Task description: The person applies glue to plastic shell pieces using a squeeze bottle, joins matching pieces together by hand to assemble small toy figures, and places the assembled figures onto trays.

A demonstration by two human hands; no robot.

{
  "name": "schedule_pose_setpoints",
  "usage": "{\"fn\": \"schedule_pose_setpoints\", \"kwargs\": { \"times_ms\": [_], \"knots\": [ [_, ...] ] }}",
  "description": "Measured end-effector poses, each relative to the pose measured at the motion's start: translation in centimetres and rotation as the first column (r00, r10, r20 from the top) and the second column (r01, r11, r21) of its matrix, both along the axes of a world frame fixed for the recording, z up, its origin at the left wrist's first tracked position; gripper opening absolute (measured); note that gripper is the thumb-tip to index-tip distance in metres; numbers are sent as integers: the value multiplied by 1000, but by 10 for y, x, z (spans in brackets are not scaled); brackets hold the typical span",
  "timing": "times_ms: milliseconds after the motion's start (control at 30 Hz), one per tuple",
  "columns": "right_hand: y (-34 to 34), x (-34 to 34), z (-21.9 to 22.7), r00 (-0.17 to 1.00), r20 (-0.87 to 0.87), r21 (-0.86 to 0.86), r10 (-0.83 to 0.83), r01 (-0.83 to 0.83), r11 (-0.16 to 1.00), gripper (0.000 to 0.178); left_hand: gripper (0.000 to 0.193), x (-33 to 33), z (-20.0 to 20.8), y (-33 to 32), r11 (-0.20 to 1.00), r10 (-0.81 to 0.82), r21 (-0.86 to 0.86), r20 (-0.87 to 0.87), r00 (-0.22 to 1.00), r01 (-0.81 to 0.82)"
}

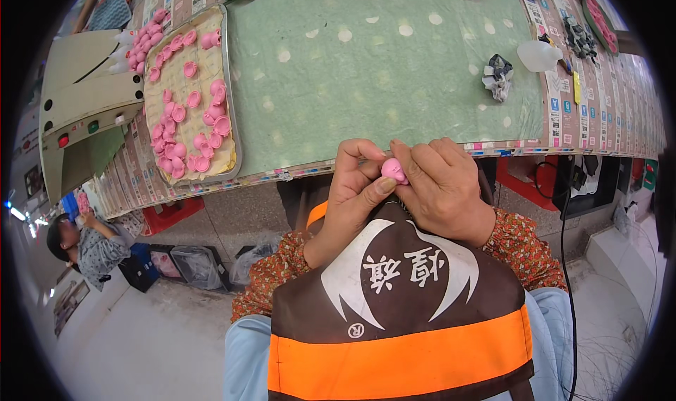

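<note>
Just off the near edge of the table, above my apron, a small round pink plastic piece (pixel 392 168) sits between my two hands. My left hand (pixel 354 180) pinches it between thumb and index finger. From the other side my right hand (pixel 445 186) presses its curled fingers against the piece; its fingertips are partly hidden. On the table to the left is a metal tray (pixel 235 130) lined with yellowish paper, holding many pink cup-shaped pieces (pixel 202 163).
A green spotted cloth (pixel 380 84) covers the table's middle. Toward its right lie a crumpled rag (pixel 498 78) and a white bottle (pixel 539 56). A beige machine (pixel 91 95) with buttons stands left of the tray. Another person (pixel 91 249) is at far left. A black cable (pixel 565 260) hangs at right.
</note>
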State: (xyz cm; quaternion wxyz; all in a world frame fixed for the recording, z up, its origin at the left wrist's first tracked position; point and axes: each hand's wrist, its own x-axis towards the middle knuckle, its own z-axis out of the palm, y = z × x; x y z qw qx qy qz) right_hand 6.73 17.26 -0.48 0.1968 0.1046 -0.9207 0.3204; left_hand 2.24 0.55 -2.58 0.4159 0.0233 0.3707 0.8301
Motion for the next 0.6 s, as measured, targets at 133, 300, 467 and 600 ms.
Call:
{"fn": "schedule_pose_setpoints", "kwargs": {
  "times_ms": [133,300,467,600],
  "knots": [
    [3,0,3,996,87,13,9,-10,1000,55,34,-2,-1,0,1000,5,13,17,1000,-6],
    [30,-5,25,961,273,-99,40,-13,995,55,39,-8,13,2,988,28,-147,-82,996,-40],
    [75,-8,11,916,53,166,-397,384,908,41,45,-9,6,-4,950,-70,-302,-453,889,-78],
    [88,-16,-8,844,-9,406,-537,493,769,33,46,-10,10,-5,910,-135,-396,-563,815,-122]
  ]
}}
